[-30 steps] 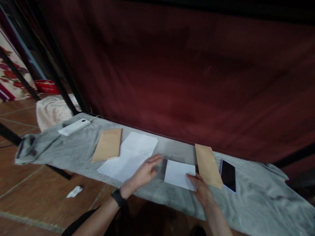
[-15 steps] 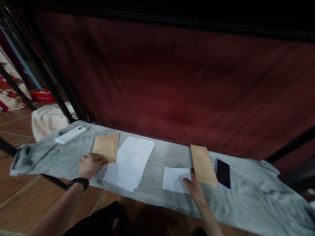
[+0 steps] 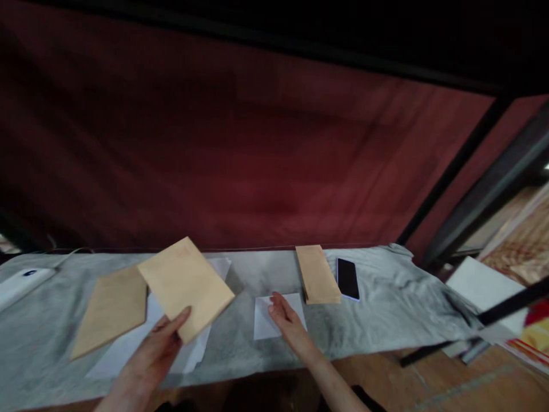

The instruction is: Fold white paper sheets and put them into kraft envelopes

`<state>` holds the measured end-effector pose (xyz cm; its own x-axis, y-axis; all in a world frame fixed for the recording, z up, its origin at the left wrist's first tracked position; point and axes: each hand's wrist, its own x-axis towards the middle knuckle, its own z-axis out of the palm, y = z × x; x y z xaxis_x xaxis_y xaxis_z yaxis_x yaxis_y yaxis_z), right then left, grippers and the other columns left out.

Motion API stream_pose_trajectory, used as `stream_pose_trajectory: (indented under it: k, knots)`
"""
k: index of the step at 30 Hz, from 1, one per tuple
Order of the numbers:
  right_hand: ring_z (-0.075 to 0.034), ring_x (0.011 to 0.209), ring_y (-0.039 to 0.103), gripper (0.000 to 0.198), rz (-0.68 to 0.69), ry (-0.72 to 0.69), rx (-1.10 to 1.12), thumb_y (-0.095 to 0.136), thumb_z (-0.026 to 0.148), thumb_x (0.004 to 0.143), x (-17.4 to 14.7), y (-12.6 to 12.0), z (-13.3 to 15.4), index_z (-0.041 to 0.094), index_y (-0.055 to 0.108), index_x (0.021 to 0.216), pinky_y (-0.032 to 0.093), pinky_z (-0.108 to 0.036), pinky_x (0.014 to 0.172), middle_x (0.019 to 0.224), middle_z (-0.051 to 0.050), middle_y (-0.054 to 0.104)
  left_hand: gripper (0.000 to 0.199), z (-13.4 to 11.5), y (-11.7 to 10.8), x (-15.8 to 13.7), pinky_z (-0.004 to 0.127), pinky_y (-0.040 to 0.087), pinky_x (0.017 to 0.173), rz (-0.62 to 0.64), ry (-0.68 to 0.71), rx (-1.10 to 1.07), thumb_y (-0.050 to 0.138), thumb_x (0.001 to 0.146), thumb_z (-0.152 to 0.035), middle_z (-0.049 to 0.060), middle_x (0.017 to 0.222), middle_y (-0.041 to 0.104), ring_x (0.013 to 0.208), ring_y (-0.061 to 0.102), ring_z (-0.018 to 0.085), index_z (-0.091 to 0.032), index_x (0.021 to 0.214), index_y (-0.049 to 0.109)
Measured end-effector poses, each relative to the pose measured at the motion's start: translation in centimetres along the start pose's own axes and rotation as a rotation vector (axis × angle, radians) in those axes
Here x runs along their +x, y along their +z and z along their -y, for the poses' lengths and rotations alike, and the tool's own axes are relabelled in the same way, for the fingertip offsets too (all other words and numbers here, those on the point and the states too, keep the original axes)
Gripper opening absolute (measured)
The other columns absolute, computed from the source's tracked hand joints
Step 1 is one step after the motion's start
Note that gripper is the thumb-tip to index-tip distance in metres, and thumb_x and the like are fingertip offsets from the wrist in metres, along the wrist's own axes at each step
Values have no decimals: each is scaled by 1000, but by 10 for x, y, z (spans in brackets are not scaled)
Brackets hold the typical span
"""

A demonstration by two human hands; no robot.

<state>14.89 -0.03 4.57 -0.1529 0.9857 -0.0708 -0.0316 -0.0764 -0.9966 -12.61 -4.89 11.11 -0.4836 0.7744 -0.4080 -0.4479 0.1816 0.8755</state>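
My left hand (image 3: 160, 343) is closed on the lower corner of a brown paper envelope (image 3: 189, 286), which is raised and tilted above the cloth. Under it lie white paper sheets (image 3: 195, 349), partly hidden. To their left rests a stack of brown envelopes (image 3: 114, 306). My right hand (image 3: 287, 320) hovers over or touches a smaller white sheet (image 3: 262, 320), its fingers stretched out and holding nothing. Further right lies another pile of brown envelopes (image 3: 318, 277), narrow in shape.
A grey cloth (image 3: 386, 309) covers the long narrow surface. A phone (image 3: 347, 278) lies right of the narrow envelopes, and a white device with a cord (image 3: 23, 286) is at the far left. Behind hangs a dark red panel (image 3: 257, 160); black frame bars (image 3: 458, 166) stand at right.
My left hand has lifted one brown envelope off the left stack and brought it right, over the white sheets. My right hand's fingers have loosened from the small sheet's edge. The view has turned right.
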Motion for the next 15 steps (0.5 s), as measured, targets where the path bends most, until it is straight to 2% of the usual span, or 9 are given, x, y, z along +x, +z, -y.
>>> stream_pose_trajectory:
  k: [1,3,6,8,11,15]
  knots:
    - [-30,126,55,68,46,40,124,69,70,74,-1,8,1,25,63,124,42,-48,108,130,-9,64,30,12,21,-6,25,60,72,72,-19,-40,77,71,-16,0,94,79,86,75,18,-21,99,71]
    - [-29,114,62,70,131,93,257,77,69,66,-2,18,3,25,65,118,49,-45,98,120,-8,68,33,37,57,-17,24,60,73,113,-60,-95,79,69,-11,2,97,79,88,75,18,-21,99,71]
    - [-26,99,67,68,165,105,348,83,60,61,-2,24,5,24,65,115,54,-40,82,108,-5,71,32,66,88,-28,22,59,71,130,-60,-158,79,68,-9,0,95,79,83,75,16,-21,97,71]
    - [-25,90,68,63,111,118,385,82,56,61,0,23,6,24,65,112,55,-38,73,101,-4,71,31,77,95,-31,20,58,67,138,-91,-174,81,66,-8,0,90,79,77,74,15,-20,93,71]
    - [-24,81,67,52,47,139,371,78,51,61,5,20,10,23,66,103,55,-36,66,91,-3,71,35,84,95,-29,18,57,62,129,-125,-180,85,59,-7,-2,83,78,72,73,13,-20,88,71]
    - [-21,73,65,40,97,116,335,74,47,63,10,17,19,23,69,94,52,-32,63,82,0,71,40,84,88,-28,16,56,63,128,-129,-173,89,55,-9,-3,87,78,75,72,12,-21,89,71]
